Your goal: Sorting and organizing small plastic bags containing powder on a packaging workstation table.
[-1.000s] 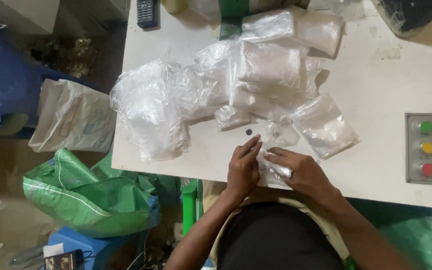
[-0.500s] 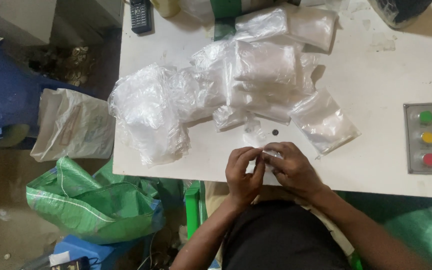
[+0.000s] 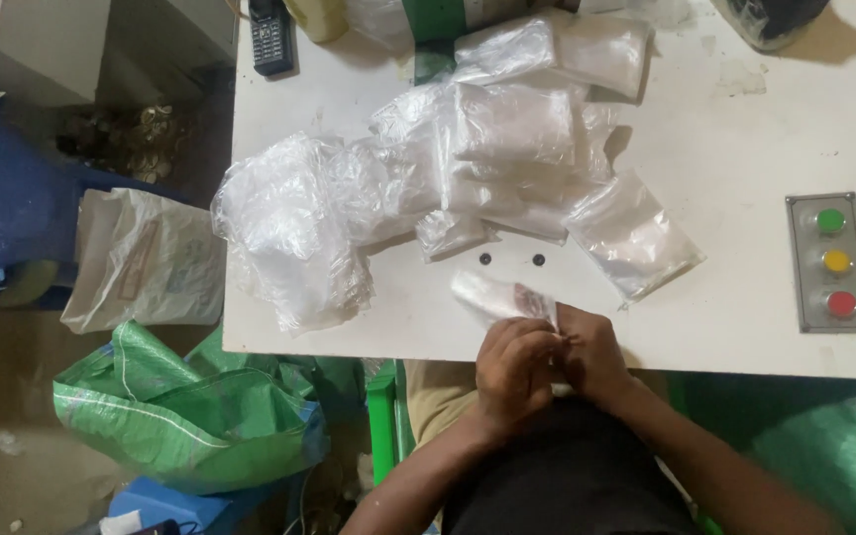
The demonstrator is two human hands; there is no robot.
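Clear plastic fills the middle of the frame: a loose heap of bags (image 3: 428, 188) spreads across the white table (image 3: 735, 139), with one flat pouch (image 3: 631, 233) lying apart at its right edge. Low in the centre, both hands meet at the table's near edge. The left hand (image 3: 512, 362) and right hand (image 3: 591, 357) are closed together on one small bag (image 3: 502, 295), pinching its near end between the fingertips while the rest of it lies on the table, pointing up-left. Something reddish shows at the pinched end — too small to tell what it is.

Just above the small bag sit two tiny dark dots (image 3: 485, 259), near each other on the bare table. A control box (image 3: 829, 263) with green, yellow and red buttons is at the right; a dark handset (image 3: 271, 35) lies at the upper left. Off the table, lower left, stand a green woven sack (image 3: 180, 416) and a pale sack (image 3: 141, 263).

The hold looks slight, I judge, and the film is slick: the bag could slip out of the fingertips, or drop off the edge it sits so near. A sweeping wrist could also flick the dark dots off the table — or drag the heap toward its left edge, where part of it seems to overhang already.
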